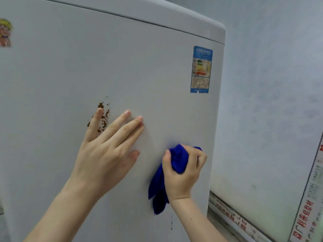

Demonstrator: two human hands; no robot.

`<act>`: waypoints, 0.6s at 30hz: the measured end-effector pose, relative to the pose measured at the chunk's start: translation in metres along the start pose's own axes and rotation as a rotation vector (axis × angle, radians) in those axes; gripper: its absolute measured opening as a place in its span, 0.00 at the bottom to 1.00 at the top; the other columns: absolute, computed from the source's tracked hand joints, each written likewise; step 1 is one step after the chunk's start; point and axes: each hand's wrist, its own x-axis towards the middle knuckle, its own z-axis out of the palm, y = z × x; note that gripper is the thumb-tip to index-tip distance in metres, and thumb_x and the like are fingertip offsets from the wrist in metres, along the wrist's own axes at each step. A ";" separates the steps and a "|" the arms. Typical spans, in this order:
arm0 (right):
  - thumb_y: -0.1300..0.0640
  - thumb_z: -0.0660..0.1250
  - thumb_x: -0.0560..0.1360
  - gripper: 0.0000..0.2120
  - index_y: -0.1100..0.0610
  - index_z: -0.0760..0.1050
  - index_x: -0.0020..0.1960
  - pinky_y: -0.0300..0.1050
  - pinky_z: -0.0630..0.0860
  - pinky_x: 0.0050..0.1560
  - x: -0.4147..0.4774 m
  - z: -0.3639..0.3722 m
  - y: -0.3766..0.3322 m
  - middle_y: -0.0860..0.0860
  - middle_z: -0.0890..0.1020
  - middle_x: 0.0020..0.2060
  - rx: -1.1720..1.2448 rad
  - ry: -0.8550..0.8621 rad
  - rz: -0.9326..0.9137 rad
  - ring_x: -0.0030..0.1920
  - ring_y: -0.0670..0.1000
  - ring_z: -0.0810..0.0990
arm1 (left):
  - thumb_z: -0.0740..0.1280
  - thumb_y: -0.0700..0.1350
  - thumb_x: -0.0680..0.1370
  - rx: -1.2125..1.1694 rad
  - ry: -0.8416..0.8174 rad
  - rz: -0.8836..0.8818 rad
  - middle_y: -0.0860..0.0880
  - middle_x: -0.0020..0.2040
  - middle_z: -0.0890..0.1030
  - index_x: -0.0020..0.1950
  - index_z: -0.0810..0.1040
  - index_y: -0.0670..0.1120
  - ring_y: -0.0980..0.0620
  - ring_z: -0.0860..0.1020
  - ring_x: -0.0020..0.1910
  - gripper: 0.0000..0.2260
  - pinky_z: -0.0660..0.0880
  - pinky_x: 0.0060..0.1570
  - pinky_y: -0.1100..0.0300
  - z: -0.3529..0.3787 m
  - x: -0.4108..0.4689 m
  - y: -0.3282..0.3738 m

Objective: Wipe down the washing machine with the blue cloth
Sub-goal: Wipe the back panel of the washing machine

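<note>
A pale blue-grey wall fills the right side, its surface cloudy and unevenly mottled, with a small dark speck low down. Along its foot runs a frame rail, grimy, covered in film printed with red characters. It slants toward an upright rail at the far right edge, wrapped in the same film with red characters and fine grey print. The light is soft, even and cool

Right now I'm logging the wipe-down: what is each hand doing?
Left hand: open, fingers straight, flat on the washing machine.
Right hand: fingers curled round the bunched blue cloth.
</note>
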 end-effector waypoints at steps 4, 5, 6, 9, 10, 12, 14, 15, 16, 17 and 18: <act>0.49 0.72 0.69 0.14 0.52 0.75 0.52 0.40 0.74 0.53 0.009 -0.015 0.011 0.47 0.72 0.49 0.018 -0.107 0.030 0.51 0.43 0.74 | 0.68 0.47 0.76 -0.006 -0.018 0.015 0.48 0.68 0.78 0.67 0.80 0.43 0.45 0.74 0.70 0.20 0.58 0.74 0.34 -0.002 0.001 -0.001; 0.48 0.72 0.69 0.16 0.51 0.74 0.53 0.36 0.72 0.53 0.016 -0.018 0.008 0.46 0.72 0.50 0.028 -0.104 0.059 0.51 0.43 0.74 | 0.68 0.47 0.76 -0.008 -0.016 0.019 0.48 0.68 0.78 0.67 0.80 0.43 0.44 0.74 0.70 0.20 0.58 0.74 0.34 -0.002 0.001 -0.002; 0.46 0.72 0.69 0.18 0.52 0.73 0.54 0.33 0.71 0.54 0.022 -0.019 0.006 0.47 0.73 0.50 0.052 -0.089 0.107 0.51 0.42 0.75 | 0.69 0.47 0.76 -0.009 -0.011 0.020 0.47 0.68 0.79 0.67 0.80 0.43 0.44 0.74 0.69 0.20 0.58 0.73 0.33 -0.003 0.001 -0.002; 0.45 0.73 0.70 0.20 0.50 0.70 0.56 0.40 0.74 0.54 0.046 -0.024 0.003 0.49 0.75 0.52 0.132 0.002 0.285 0.53 0.47 0.76 | 0.69 0.47 0.75 -0.007 -0.018 0.021 0.47 0.68 0.79 0.66 0.80 0.42 0.44 0.75 0.69 0.20 0.58 0.74 0.34 -0.004 0.002 -0.002; 0.47 0.74 0.70 0.18 0.49 0.70 0.55 0.44 0.76 0.55 0.056 -0.026 0.005 0.50 0.75 0.53 0.128 0.043 0.344 0.52 0.49 0.77 | 0.69 0.47 0.75 -0.007 -0.023 0.023 0.47 0.68 0.79 0.66 0.80 0.42 0.43 0.75 0.69 0.20 0.58 0.74 0.34 -0.004 0.001 -0.002; 0.49 0.74 0.72 0.16 0.49 0.70 0.52 0.51 0.77 0.55 0.076 -0.030 0.017 0.50 0.75 0.53 0.064 0.121 0.483 0.49 0.50 0.78 | 0.69 0.47 0.76 -0.010 -0.032 0.029 0.47 0.69 0.78 0.67 0.80 0.43 0.44 0.74 0.70 0.20 0.57 0.74 0.34 -0.004 -0.001 -0.003; 0.49 0.75 0.71 0.16 0.48 0.69 0.51 0.54 0.78 0.53 0.090 -0.038 0.029 0.49 0.71 0.53 -0.035 0.226 0.589 0.47 0.51 0.78 | 0.68 0.47 0.76 -0.015 -0.036 0.034 0.48 0.69 0.78 0.68 0.79 0.43 0.46 0.73 0.71 0.21 0.58 0.74 0.34 -0.004 -0.003 -0.004; 0.49 0.75 0.70 0.17 0.48 0.69 0.52 0.55 0.78 0.52 0.095 -0.043 0.035 0.48 0.69 0.54 -0.086 0.281 0.605 0.48 0.53 0.78 | 0.68 0.47 0.76 -0.016 -0.038 0.034 0.48 0.70 0.77 0.68 0.79 0.43 0.47 0.72 0.71 0.21 0.58 0.74 0.33 -0.004 -0.002 -0.005; 0.50 0.75 0.70 0.18 0.49 0.70 0.53 0.54 0.78 0.50 0.099 -0.047 0.040 0.48 0.67 0.55 -0.131 0.330 0.603 0.51 0.55 0.77 | 0.68 0.47 0.76 -0.015 -0.042 0.034 0.48 0.70 0.77 0.68 0.79 0.44 0.47 0.72 0.71 0.21 0.58 0.73 0.33 -0.005 -0.002 -0.004; 0.51 0.75 0.70 0.20 0.52 0.70 0.56 0.53 0.77 0.49 0.101 -0.049 0.043 0.48 0.66 0.57 -0.160 0.362 0.598 0.55 0.58 0.75 | 0.68 0.47 0.76 -0.013 -0.046 0.033 0.48 0.69 0.77 0.67 0.79 0.43 0.46 0.73 0.71 0.21 0.59 0.73 0.33 -0.005 -0.002 -0.004; 0.51 0.75 0.71 0.21 0.54 0.70 0.58 0.51 0.75 0.48 0.101 -0.048 0.043 0.49 0.65 0.58 -0.169 0.373 0.596 0.57 0.59 0.73 | 0.69 0.47 0.75 -0.013 -0.049 0.031 0.48 0.69 0.78 0.67 0.80 0.43 0.46 0.73 0.71 0.20 0.59 0.73 0.32 -0.004 -0.001 -0.003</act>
